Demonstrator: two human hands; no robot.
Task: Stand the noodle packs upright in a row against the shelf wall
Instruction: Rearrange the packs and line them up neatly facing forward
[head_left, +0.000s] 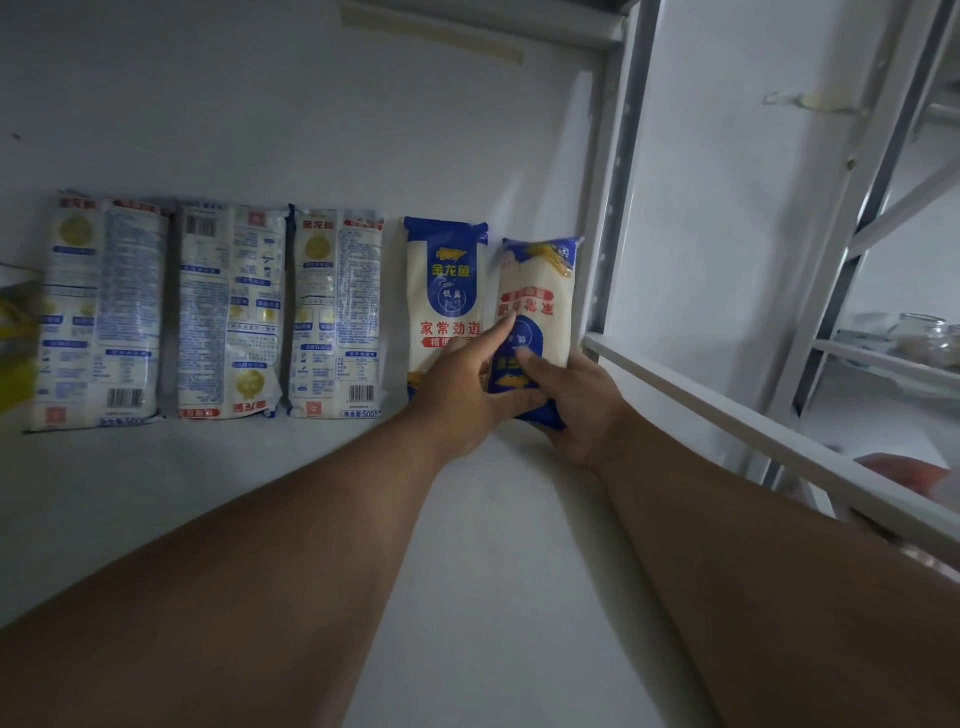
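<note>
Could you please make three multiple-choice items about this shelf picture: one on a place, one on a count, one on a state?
1. Where is the pack that both hands touch?
A. at the row's right end
B. at the left end
C. in the middle

2. How many noodle packs are in the row?
A. three
B. five
C. seven

3. How is the held pack's front print turned?
A. upside down
B. the right way up
C. sideways

Key: 1 A, the held pack stands beside the shelf post. 2 B, five show. 3 A, its characters read inverted; the right hand grips it, the left hand touches it.
</note>
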